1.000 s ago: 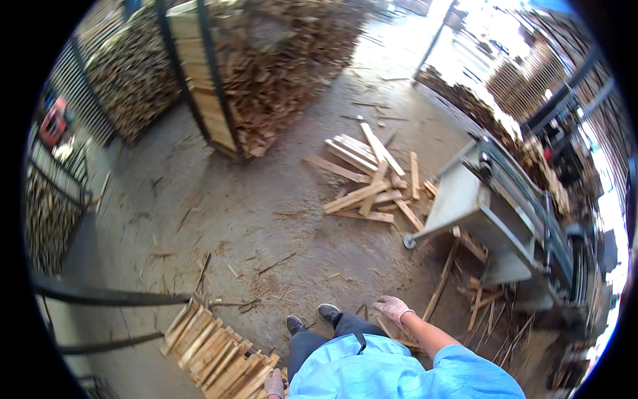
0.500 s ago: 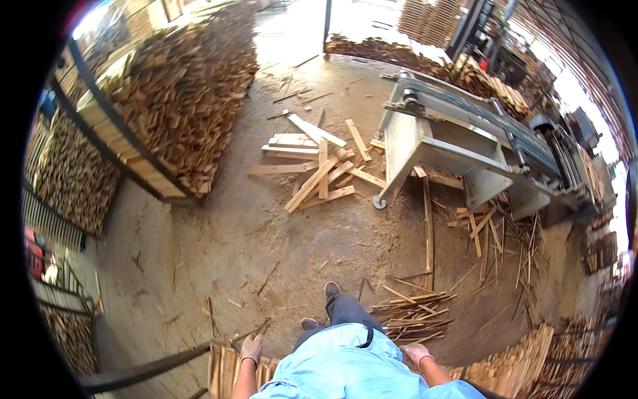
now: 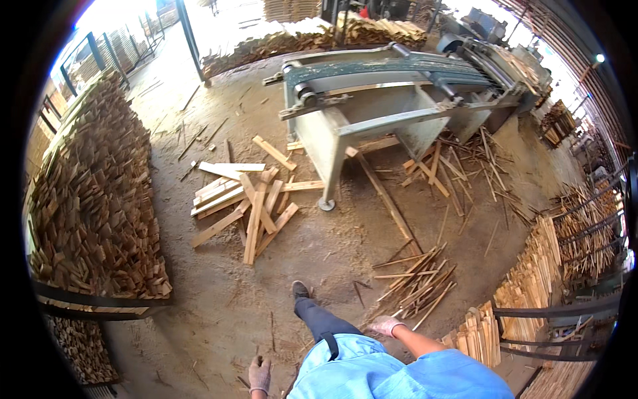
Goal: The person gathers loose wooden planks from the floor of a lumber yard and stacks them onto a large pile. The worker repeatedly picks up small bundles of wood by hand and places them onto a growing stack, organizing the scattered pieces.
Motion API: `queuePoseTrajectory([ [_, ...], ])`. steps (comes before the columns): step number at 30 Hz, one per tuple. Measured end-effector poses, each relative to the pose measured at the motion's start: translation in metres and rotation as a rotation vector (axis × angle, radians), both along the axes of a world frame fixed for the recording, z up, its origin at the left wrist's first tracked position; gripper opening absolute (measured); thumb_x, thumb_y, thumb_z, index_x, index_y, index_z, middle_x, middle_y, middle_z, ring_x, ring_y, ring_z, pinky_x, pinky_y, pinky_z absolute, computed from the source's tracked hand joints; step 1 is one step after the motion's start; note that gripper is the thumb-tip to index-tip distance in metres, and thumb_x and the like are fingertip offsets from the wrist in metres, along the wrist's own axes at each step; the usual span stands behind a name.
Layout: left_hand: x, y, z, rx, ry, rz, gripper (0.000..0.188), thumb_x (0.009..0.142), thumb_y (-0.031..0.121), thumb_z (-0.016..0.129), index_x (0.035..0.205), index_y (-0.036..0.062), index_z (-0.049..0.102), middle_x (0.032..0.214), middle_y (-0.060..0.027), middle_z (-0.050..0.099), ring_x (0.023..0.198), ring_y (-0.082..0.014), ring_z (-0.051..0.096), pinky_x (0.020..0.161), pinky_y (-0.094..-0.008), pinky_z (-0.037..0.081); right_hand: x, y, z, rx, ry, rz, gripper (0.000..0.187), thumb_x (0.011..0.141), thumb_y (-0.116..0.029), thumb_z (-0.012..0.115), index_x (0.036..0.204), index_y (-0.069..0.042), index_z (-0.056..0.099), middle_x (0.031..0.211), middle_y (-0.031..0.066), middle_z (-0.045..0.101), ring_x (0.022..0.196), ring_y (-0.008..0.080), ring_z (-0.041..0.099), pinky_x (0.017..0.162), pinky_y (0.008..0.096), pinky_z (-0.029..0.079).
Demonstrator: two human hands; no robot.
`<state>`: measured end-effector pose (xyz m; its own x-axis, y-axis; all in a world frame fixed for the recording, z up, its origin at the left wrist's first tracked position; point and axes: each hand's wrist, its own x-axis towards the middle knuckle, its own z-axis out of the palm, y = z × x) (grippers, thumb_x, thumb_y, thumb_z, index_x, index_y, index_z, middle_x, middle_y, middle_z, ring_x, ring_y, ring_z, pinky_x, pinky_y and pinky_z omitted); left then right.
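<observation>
My left hand (image 3: 260,374), in a pale work glove, hangs low beside my body over the dusty floor. Its fingers are loosely bent, and I see nothing in them. On the other side, my right hand (image 3: 385,325), gloved too, is held out with its fingers loosely stretched and no object in it. It appears just this side of a heap of thin wood strips (image 3: 419,286) on the floor, apparently not touching them. Ahead lies a loose pile of short, pale boards (image 3: 255,219).
A metal conveyor machine (image 3: 399,120) stands ahead, its foot beside the boards. A long board (image 3: 385,199) and scattered offcuts (image 3: 458,173) lie under and near it. A big wood stack (image 3: 93,206) is at left; upright slats (image 3: 531,266) stand at right behind dark rails (image 3: 558,310).
My view has turned right and moved closer to the board pile and the machine. My legs have stepped. My right hand has come forward to near the thin strips.
</observation>
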<state>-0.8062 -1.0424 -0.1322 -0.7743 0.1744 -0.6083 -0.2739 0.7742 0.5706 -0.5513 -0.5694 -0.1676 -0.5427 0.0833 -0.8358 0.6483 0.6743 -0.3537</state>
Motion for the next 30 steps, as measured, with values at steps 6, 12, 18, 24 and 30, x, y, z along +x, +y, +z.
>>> queuePoseTrajectory([
  [6, -0.006, -0.05, 0.04, -0.163, -0.486, 0.4, 0.026, 0.093, 0.026, 0.063, 0.102, 0.0009, 0.064, 0.072, -0.0069, 0.06, 0.06, -0.0202, 0.062, 0.049, -0.0339, 0.049, -0.165, 0.034, 0.059, 0.042, 0.046, -0.253, 0.058, 0.096, -0.052, 0.056, 0.128, -0.005, 0.069, 0.128, 0.021, 0.069, 0.124, 0.0388, 0.062, 0.105, 0.0436, 0.048],
  [12, -0.041, -0.081, 0.041, 0.337, -0.609, 0.862, 0.018, 0.097, 0.022, 0.054, 0.094, 0.0051, 0.059, 0.071, -0.007, 0.056, 0.059, -0.0219, 0.058, 0.048, -0.0384, 0.046, -0.303, 0.061, 0.095, 0.108, 0.123, -0.231, 0.06, 0.096, -0.05, 0.059, 0.13, -0.001, 0.067, 0.13, 0.0244, 0.067, 0.125, 0.0382, 0.061, 0.105, 0.0436, 0.048],
  [18, -0.162, -0.052, 0.053, -0.011, -0.422, 0.429, 0.041, 0.095, 0.031, 0.06, 0.126, 0.0039, 0.06, 0.076, -0.0075, 0.063, 0.058, -0.0197, 0.06, 0.05, -0.035, 0.047, -0.356, 0.054, 0.131, 0.152, 0.158, -0.421, 0.061, 0.096, -0.05, 0.06, 0.13, 0.0, 0.066, 0.132, 0.0229, 0.067, 0.126, 0.0376, 0.061, 0.106, 0.0419, 0.047],
  [24, -0.32, -0.085, 0.016, -0.129, -0.35, 0.197, 0.042, 0.091, 0.041, 0.062, 0.1, 0.0021, 0.072, 0.074, -0.0091, 0.068, 0.065, -0.0187, 0.064, 0.059, -0.0365, 0.05, -0.317, -0.013, 0.121, 0.206, 0.167, -0.577, 0.052, 0.096, -0.045, 0.059, 0.117, 0.001, 0.07, 0.119, 0.0227, 0.071, 0.114, 0.0398, 0.066, 0.097, 0.0454, 0.051],
  [30, -0.473, -0.043, 0.012, -0.139, -0.101, -0.142, 0.049, 0.088, 0.036, 0.068, 0.118, -0.0027, 0.069, 0.092, -0.0156, 0.074, 0.084, -0.0258, 0.071, 0.076, -0.0377, 0.055, -0.207, -0.129, 0.059, 0.027, -0.213, -1.144, 0.049, 0.1, -0.044, 0.052, 0.113, -0.001, 0.073, 0.108, 0.0163, 0.075, 0.105, 0.0273, 0.07, 0.092, 0.0411, 0.052],
])
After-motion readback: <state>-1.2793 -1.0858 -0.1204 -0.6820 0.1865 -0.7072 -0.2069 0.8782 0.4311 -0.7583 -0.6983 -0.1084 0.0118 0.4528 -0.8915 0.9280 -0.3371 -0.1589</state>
